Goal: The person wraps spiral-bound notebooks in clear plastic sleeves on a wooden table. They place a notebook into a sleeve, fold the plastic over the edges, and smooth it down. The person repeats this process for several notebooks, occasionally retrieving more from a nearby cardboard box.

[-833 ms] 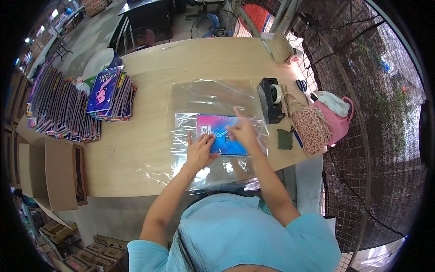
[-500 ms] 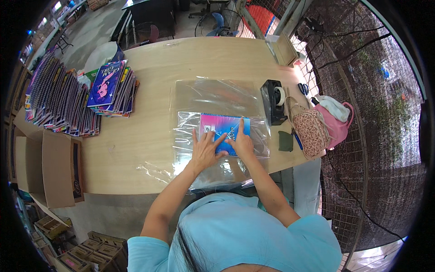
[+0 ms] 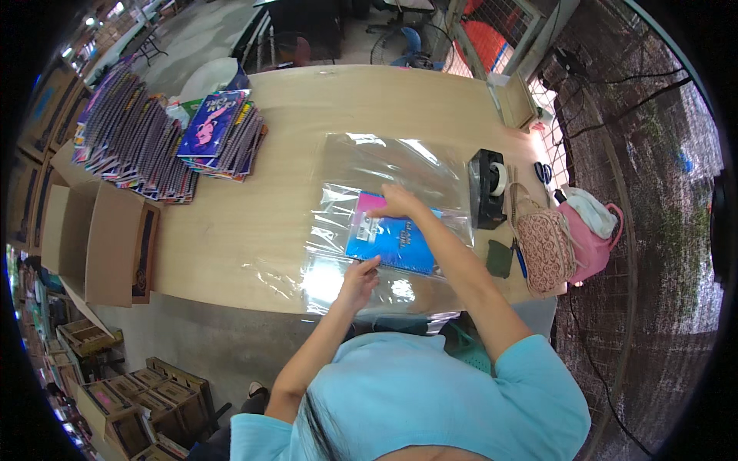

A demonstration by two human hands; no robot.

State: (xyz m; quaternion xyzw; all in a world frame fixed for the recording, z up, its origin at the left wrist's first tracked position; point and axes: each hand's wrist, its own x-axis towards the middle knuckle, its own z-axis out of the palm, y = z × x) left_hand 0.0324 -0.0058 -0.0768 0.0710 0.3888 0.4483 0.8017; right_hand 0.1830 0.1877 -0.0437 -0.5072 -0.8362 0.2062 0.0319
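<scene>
A blue and pink spiral notebook (image 3: pixel 411 242) lies slightly turned on clear plastic film (image 3: pixel 415 157) spread over the table. My right hand (image 3: pixel 398 203) reaches across it to the far edge, thumb apart from the fingers and holding nothing that I can see. At the near edge my left hand (image 3: pixel 360 284) has its fingers curled and thumb tip close to the index finger. Whether film or the notebook's edge is between them is too small to tell. A white label shows on the notebook's pink part.
Spiral notebooks (image 3: pixel 138 131) stand in tall stacks at far left, beside a shorter notebook pile (image 3: pixel 211 127). An open cardboard box (image 3: pixel 111 246) sits at the left edge. Rightward are a black tape dispenser (image 3: pixel 484 192), scissors (image 3: pixel 543 173), a green pouch (image 3: pixel 499 259) and a patterned bag (image 3: pixel 542 250).
My left hand has drawn back from lying on the notebook to its near edge. My right hand has moved leftward along the far edge. The notebook has turned a little, and the view has shifted.
</scene>
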